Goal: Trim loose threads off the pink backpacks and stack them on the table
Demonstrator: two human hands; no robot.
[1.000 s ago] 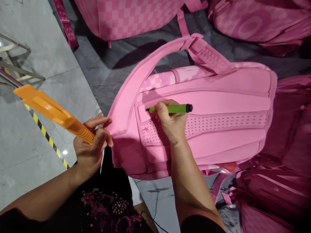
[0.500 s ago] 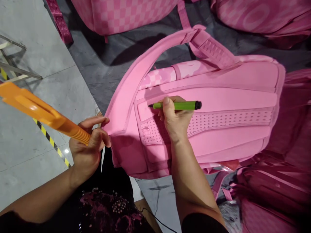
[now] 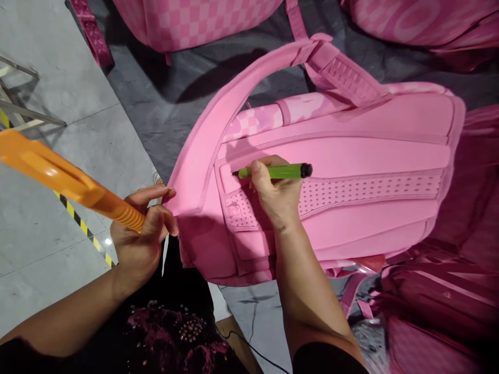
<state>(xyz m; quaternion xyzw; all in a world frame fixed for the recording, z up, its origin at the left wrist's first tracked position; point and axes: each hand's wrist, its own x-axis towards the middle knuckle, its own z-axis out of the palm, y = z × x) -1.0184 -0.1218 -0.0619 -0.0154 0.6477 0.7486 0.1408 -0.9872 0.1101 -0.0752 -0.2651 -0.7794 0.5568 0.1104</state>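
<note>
So we had the pink backpack lying back panel up right in front of us, with more pink bags piled along the far side and off to the right. Our right hand was pinched tight around a green marker, tip at the left end of the padding. Our left hand was wrapped around an orange plastic tool sticking out to the left, fingertips touching the near end of the shoulder strap.

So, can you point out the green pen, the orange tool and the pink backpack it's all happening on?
green pen (image 3: pixel 284 171): head view, on its green barrel.
orange tool (image 3: pixel 58 172): head view, on its flat orange body.
pink backpack (image 3: pixel 370 150): head view, on its padded back panel.
</note>
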